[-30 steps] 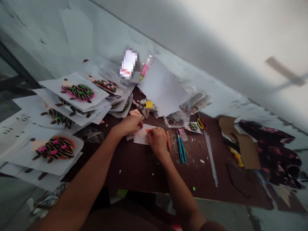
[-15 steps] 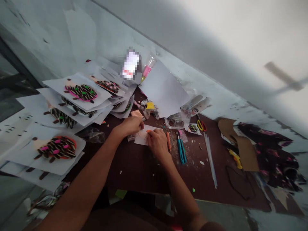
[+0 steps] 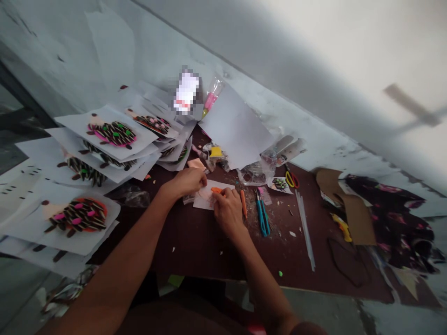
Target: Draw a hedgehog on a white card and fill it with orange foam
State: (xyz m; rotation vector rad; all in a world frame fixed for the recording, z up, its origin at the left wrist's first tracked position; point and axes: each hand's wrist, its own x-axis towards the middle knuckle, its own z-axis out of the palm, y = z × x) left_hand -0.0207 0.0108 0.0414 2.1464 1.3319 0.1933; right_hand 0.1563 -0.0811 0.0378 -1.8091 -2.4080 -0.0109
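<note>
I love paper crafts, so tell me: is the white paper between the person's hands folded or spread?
Spread: the white paper lies flat on the table, no visible fold; the right hand covers part.

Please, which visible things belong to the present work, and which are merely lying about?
Probably in use: small white sheet near the left hand, orange piece at the right hand.
Probably lying about: brown cardboard, floral cloth, small green bit.

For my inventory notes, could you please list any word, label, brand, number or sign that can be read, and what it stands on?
No text can be read in this view.
Lit screen: pixelated, unreadable.
Small white card: no legible writing.
Teal-handled tool: any marking too small to read.
Yellow tool: likewise.
</note>
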